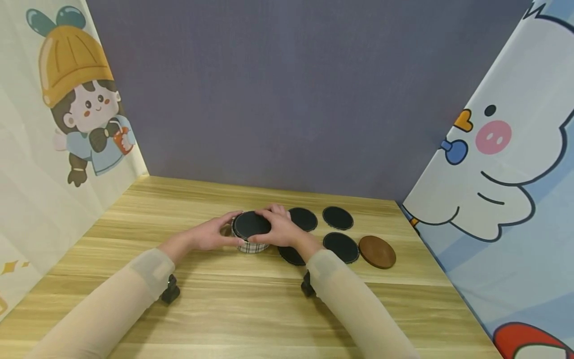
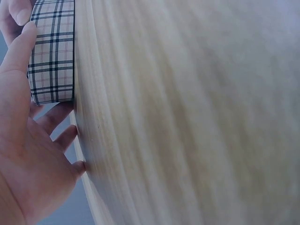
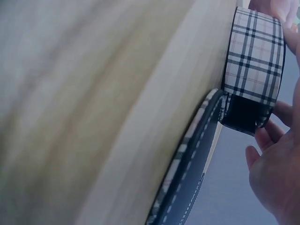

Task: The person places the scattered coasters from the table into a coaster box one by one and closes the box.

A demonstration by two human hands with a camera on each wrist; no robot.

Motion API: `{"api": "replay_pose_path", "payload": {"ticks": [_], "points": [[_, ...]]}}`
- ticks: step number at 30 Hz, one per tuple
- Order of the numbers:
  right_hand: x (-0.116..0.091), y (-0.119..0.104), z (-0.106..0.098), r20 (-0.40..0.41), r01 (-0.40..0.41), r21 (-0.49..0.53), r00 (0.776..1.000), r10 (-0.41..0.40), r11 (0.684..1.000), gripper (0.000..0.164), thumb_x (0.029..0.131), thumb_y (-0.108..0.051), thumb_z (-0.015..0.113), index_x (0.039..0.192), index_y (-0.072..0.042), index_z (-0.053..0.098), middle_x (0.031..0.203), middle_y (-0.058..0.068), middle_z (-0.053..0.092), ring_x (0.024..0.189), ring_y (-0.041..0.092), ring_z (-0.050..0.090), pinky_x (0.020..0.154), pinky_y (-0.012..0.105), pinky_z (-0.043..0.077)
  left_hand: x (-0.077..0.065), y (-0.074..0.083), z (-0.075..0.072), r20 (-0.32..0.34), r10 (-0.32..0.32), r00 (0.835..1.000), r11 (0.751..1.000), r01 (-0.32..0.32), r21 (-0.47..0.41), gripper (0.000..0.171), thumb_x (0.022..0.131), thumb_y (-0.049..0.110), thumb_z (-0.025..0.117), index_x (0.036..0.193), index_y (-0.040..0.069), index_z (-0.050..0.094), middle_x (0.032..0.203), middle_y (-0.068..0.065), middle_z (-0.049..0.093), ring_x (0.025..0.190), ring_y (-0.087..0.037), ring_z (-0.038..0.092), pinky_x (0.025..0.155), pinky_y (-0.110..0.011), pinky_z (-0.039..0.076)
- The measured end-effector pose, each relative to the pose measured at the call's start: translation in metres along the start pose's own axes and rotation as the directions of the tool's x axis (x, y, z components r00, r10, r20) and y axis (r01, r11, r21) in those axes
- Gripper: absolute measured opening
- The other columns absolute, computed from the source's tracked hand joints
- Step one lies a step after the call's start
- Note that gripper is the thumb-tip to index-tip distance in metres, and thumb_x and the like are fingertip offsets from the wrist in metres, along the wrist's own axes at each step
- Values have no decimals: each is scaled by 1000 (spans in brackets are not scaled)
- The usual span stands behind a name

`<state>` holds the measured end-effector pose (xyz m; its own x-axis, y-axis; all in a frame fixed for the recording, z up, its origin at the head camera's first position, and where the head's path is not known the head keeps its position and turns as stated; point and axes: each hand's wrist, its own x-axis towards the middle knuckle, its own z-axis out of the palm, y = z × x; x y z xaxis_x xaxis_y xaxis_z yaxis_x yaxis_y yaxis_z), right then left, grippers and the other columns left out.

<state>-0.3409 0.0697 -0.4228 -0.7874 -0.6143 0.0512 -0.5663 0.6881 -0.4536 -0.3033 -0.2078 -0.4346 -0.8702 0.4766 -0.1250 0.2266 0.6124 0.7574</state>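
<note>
Left grip point(image 1: 210, 236) and right grip point(image 1: 282, 230), partly closed, curl round a plaid holder point(image 1: 252, 248) from nine and three o'clock, its round black top point(image 1: 250, 225) facing up, on the wooden bench point(image 1: 233, 309). From the holder, four black discs point(image 1: 341, 248) and one brown disc point(image 1: 377, 252) lie from about two to four o'clock.

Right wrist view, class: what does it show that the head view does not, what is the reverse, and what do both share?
Only the right wrist view shows the dark opening in the plaid holder's side. Only the head view shows the brown disc and yellow-hatted cartoon figure. Both show the plaid holder, right hand, a black disc and wooden table.
</note>
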Motion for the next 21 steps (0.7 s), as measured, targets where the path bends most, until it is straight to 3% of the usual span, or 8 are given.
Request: {"api": "replay_pose_path", "payload": {"ticks": [12,21], "points": [[-2,-1,-2,12,21,-30,1000,-21,999,93,94,-64,77,169,-19,45,169,8,42,157,33,35,129,64,26,1,-2,0,1,13,1000,1000,-13,9,104,101,58,76,178,22,15,177,-26,32,162,-52,33,126,-74,36],[-4,-1,-4,39,8,-26,999,-7,1000,95,96,-68,75,171,-20,42,173,9,39,162,35,30,132,68,21,1,-1,1,3,-3,1000,999,3,34,108,100,63,74,179,22,11,178,-29,27,162,-54,31,126,-74,36]]}}
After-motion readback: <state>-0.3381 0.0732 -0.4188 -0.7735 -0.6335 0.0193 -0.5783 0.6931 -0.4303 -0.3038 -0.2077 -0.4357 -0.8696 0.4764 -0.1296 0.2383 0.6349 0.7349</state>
